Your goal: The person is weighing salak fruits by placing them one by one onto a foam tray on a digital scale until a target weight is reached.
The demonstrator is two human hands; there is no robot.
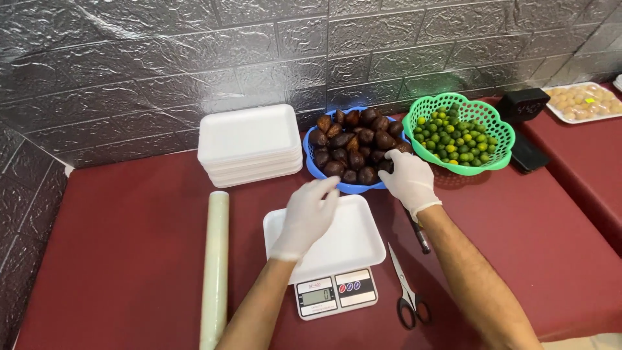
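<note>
Two gloved hands are seen: right hand [407, 176] is curled onto brown snake fruit [353, 144] in the blue basket [311, 162], just far of it; left hand [311, 214] hovers open, empty, over the white foam tray [353, 243] on the scale [335, 293].

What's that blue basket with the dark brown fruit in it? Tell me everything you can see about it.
The blue basket looks like plastic, round, with a low rim. It sits on the dark red table against the wall, between a stack of white foam trays and a green basket of small limes. It is heaped with dark brown, pointed, scaly-looking fruits. The gloved right hand rests on the fruits at its near right side; the gloved left hand hovers before its rim.
</note>
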